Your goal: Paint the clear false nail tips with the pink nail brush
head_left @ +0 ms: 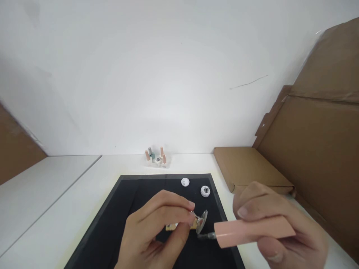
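Low in the view, my left hand (158, 228) pinches a small yellowish piece (194, 225) between thumb and fingers. A clear, rounded nail-shaped tip (201, 222) stands up at that piece's right end. My right hand (276, 224) is closed around a pink brush handle (246, 231), held nearly level. Its thin brush end (206, 236) points left, just below the clear tip; whether they touch I cannot tell. The fingers of my left hand cover most of the yellowish piece.
A black mat (126, 201) lies under both hands. On it are a white round lid (185, 182) and a small white pot (205, 191). Behind stands a clear holder (161, 164) with several small bottles. A flat cardboard box (249, 166) lies at right, beside tall cardboard (322, 142).
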A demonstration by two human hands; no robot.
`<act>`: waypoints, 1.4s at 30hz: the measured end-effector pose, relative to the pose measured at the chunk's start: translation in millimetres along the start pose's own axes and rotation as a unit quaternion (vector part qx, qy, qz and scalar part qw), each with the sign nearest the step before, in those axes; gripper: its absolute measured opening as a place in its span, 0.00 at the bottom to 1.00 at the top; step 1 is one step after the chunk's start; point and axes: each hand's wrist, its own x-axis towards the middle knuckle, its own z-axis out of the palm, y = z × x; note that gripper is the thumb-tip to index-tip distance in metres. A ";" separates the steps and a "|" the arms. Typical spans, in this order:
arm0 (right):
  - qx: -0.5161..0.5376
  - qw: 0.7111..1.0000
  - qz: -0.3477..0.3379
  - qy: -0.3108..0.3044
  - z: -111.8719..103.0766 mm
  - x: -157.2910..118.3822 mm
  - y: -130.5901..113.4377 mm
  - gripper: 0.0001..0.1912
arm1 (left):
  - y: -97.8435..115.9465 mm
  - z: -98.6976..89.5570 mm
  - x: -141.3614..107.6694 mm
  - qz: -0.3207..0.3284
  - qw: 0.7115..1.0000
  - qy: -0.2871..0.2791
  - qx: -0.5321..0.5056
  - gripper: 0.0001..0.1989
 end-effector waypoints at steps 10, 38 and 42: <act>0.000 1.000 0.013 -0.004 -4.6 -6.6 4.3 0.11 | 6.7 -2.0 -2.5 -0.032 0.999 0.000 -0.042 0.20; -0.064 0.997 0.034 -0.032 -5.4 -8.1 18.8 0.06 | -19.8 5.4 9.5 -0.227 0.944 0.023 -0.238 0.13; -0.090 0.995 0.050 -0.001 -8.2 -13.8 21.2 0.06 | -27.6 5.0 12.5 -0.306 0.901 -0.001 -0.307 0.08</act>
